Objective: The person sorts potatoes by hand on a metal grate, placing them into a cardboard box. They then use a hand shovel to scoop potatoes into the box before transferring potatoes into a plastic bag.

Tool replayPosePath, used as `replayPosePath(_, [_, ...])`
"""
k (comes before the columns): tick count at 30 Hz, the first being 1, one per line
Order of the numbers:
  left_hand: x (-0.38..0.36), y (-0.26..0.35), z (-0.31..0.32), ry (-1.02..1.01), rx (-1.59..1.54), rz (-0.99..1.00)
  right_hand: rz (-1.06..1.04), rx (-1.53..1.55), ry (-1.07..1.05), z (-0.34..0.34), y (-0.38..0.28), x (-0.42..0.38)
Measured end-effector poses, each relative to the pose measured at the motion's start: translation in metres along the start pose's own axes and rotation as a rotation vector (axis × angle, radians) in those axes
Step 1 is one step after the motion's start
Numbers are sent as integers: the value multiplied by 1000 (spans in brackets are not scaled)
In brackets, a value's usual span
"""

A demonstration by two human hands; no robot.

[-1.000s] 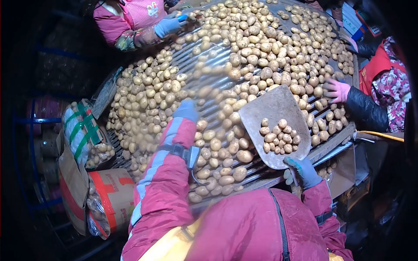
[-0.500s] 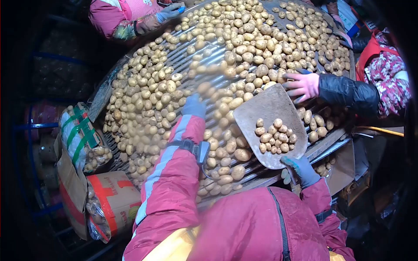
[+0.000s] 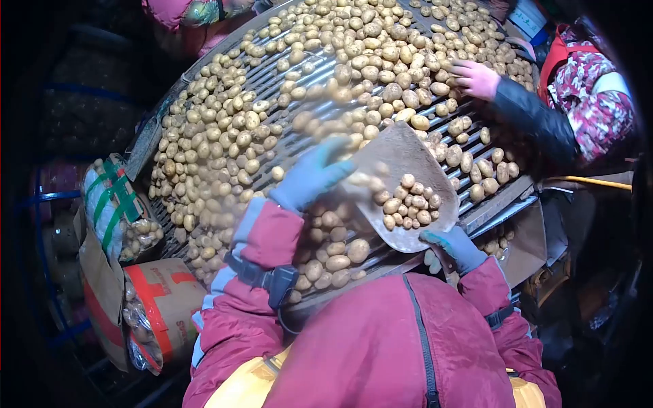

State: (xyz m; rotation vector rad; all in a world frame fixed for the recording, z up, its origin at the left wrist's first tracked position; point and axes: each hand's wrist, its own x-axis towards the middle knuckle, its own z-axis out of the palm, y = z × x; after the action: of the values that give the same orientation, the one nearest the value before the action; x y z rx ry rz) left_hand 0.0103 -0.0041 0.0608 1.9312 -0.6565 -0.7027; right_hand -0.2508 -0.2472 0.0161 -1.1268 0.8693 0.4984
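My right hand (image 3: 460,249), in a grey-blue glove, grips the near end of a broad, worn scoop (image 3: 398,151). Several small potatoes (image 3: 412,202) are piled in its lower half. My left hand (image 3: 314,174), also gloved, is over the slatted sorting table with its fingers stretched apart toward the scoop's left edge. Blurred potatoes (image 3: 364,181) lie between those fingertips and the scoop. Many larger potatoes (image 3: 218,132) are spread across the metal bars (image 3: 289,128) around both hands.
At the right, a co-worker's pink-gloved hand (image 3: 477,79) touches the potatoes. Another person's sleeve (image 3: 204,12) shows at the far left edge. Two filled potato packages stand left: a green-taped bag (image 3: 112,204) and a red-taped carton (image 3: 173,306). A yellow rod (image 3: 588,182) juts out at right.
My left hand has lifted off the bars and swung right toward the scoop, its fingers spreading. Blurred potatoes now show at the scoop's left edge. The co-worker's pink-gloved hand has moved farther back.
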Motion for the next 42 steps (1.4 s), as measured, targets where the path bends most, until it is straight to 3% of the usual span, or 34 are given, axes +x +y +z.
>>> replayPosePath(1, [-8, 1, -6, -5, -187, -124, -38, 24, 3, 1, 8, 8])
replayPosePath(2, [-14, -22, -14, 96, -143, -136, -37, 38, -3, -1, 11, 9])
replayPosePath(4, [-50, -37, -32, 248, 175, -192, 6, 56, -20, -4, 5, 3])
replayPosePath(7, [-114, -93, -40, 319, 704, -231, 87, 79, -49, -19, -2, -14])
replayPosePath(10, [-137, -106, 7, 220, 1067, -321, 70, 151, -10, -39, 12, -13])
replayPosePath(11, [-134, -126, 26, 305, 1067, -247, 84, 142, -12, -43, 10, -19])
replayPosePath(13, [-107, -106, 63, 424, 1018, -190, 8, 147, 25, -55, 21, -19])
replayPosePath(14, [-89, -116, 81, 509, 770, 7, -29, 146, 37, -59, 25, -19])
replayPosePath(15, [-66, -79, 96, 257, 954, -65, -46, 168, 35, -59, 21, -24])
replayPosePath(16, [-57, -85, 121, 320, 955, 23, -22, 111, 53, -62, 20, -27])
replayPosePath(17, [-49, -40, 139, 293, 853, -160, -29, 124, 60, -63, 18, -29])
replayPosePath(18, [-49, -43, 164, 500, 714, 7, -39, 140, 69, -64, 17, -31])
replayPosePath(19, [-44, -66, 179, 254, 568, 124, -67, 150, 51, -67, 17, -34])
replayPosePath(20, [-59, -47, 191, 191, 704, 159, -76, 158, 38, -67, 18, -39])
replayPosePath(22, [-83, -23, 192, 224, 595, 224, -94, 181, 18, -68, 18, -49])
replayPosePath(24, [-102, -40, 154, 265, 554, 29, -65, 153, 31, -73, 23, -58])
replayPosePath(26, [-141, -42, 98, 434, 637, -156, -30, 121, 62, -79, 31, -65])
replayPosePath(28, [-193, -120, 58, 569, 1119, -289, -90, 95, 39, -92, 53, -57])
replayPosePath(31, [-214, -127, 64, 564, 670, -363, -62, 118, 28, -92, 63, -61])
replayPosePath(32, [-210, -126, 78, 583, 793, -358, -55, 137, 18, -91, 64, -62])
replayPosePath(34, [-192, -127, 98, 553, 629, -215, -43, 168, 4, -90, 65, -63])
replayPosePath(36, [-165, -59, 124, 393, 859, -353, -43, 174, 4, -84, 63, -66])
replayPosePath(38, [-136, -67, 137, 431, 884, -114, -45, 171, 12, -77, 60, -69])
replayPosePath(40, [-102, -86, 163, 283, 747, 25, -47, 148, 29, -72, 57, -72])
replayPosePath(42, [-83, -42, 183, 221, 740, -162, -47, 141, 33, -65, 50, -78])
